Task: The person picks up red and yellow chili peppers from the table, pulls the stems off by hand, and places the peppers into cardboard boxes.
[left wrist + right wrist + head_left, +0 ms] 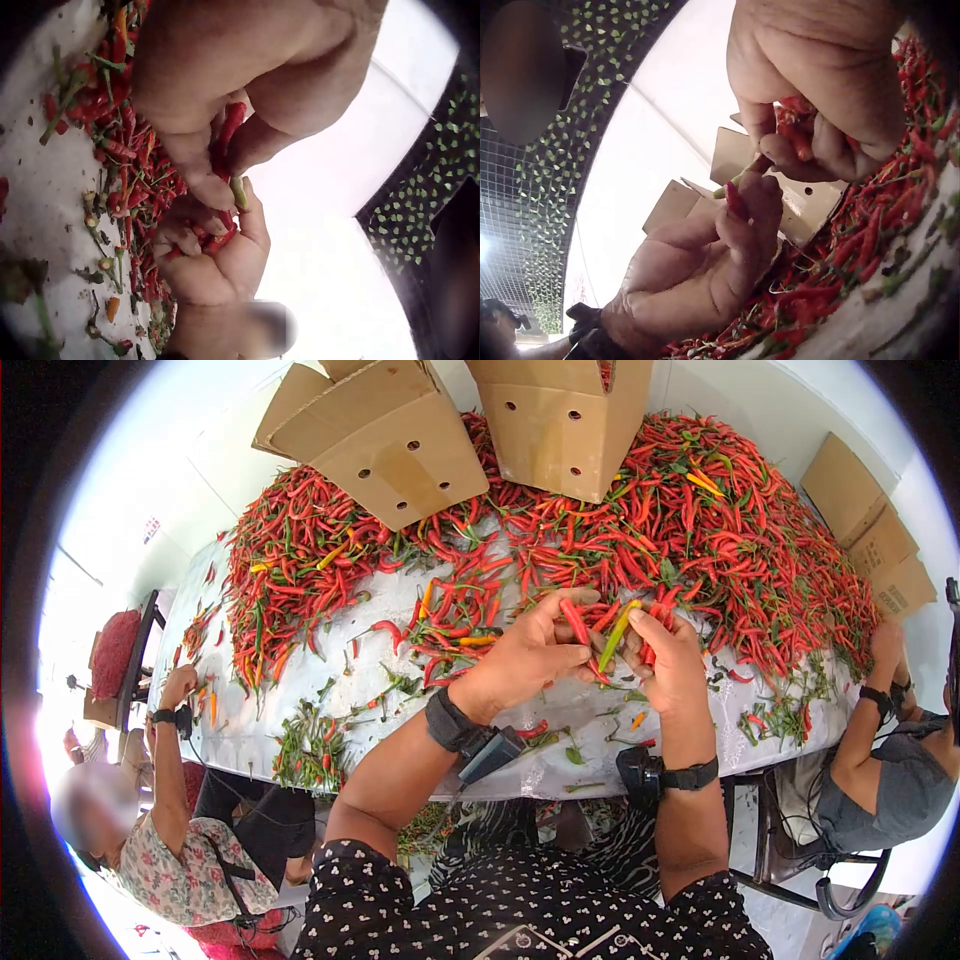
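Note:
Over the heaped table my two hands meet, fingertips close together. My left hand [520, 665] holds a red chili pepper [574, 622] between thumb and fingers; in the left wrist view, the same red chili [232, 124] sticks out of the grip. With thumb and fingertip my right hand [675, 665] pinches a yellow-green chili [616, 638], which slants between the hands. Several red chilies [798, 139] are tucked under the curled fingers of that right hand, as the right wrist view shows. Parts of the held peppers are hidden by the fingers.
Large heaps of red chilies [720, 530] cover the back of the table [330, 635]. Two cardboard boxes [400, 455] stand among them. Piles of green stems [308, 745] lie near the front edge. One person [205, 850] sits at left, another [890, 780] at right.

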The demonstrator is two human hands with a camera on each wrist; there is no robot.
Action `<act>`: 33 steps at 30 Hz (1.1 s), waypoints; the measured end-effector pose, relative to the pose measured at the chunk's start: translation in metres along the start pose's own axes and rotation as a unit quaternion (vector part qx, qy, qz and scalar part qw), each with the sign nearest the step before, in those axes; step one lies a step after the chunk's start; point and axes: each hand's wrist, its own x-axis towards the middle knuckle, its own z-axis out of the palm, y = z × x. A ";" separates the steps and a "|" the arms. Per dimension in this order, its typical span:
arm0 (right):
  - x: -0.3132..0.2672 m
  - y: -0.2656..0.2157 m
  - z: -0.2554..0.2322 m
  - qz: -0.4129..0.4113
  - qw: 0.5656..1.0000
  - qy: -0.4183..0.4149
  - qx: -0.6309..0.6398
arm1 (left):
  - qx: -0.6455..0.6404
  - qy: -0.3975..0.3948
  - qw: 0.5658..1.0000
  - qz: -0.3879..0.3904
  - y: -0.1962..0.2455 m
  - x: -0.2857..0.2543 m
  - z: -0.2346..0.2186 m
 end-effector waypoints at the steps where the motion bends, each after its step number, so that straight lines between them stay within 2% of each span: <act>1: 0.001 0.000 -0.001 0.000 1.000 0.008 -0.002 | 0.010 -0.002 1.000 0.001 0.000 0.000 -0.001; 5: 0.002 0.002 -0.003 -0.008 1.000 -0.002 0.014 | 0.069 -0.010 0.998 -0.008 0.008 -0.002 0.006; 9: 0.003 0.003 -0.001 0.002 1.000 0.011 0.005 | 0.078 0.008 0.997 -0.015 0.013 -0.004 0.009; 12: 0.002 0.002 0.004 0.011 1.000 0.014 -0.007 | 0.086 -0.006 0.996 -0.030 0.012 -0.002 0.003; 17: 0.001 0.004 0.005 -0.011 0.996 0.005 -0.085 | 0.058 0.031 0.996 -0.054 0.005 -0.002 0.002; 25: -0.001 0.003 0.011 -0.023 0.988 0.006 -0.152 | 0.089 0.017 0.996 0.018 -0.002 0.001 0.001; 27: 0.000 0.005 0.008 -0.017 0.990 0.011 -0.138 | 0.089 0.015 0.995 0.035 -0.002 0.000 0.003; 29: 0.001 0.007 0.005 -0.013 0.992 0.016 -0.124 | 0.062 0.033 0.997 -0.011 0.005 -0.001 0.006; 31: 0.001 0.007 0.003 0.006 0.998 -0.023 -0.061 | 0.041 0.035 0.998 -0.011 -0.002 0.002 0.003; 33: -0.001 0.004 0.007 0.011 0.999 -0.021 -0.047 | 0.020 0.038 0.999 -0.011 -0.003 0.003 0.002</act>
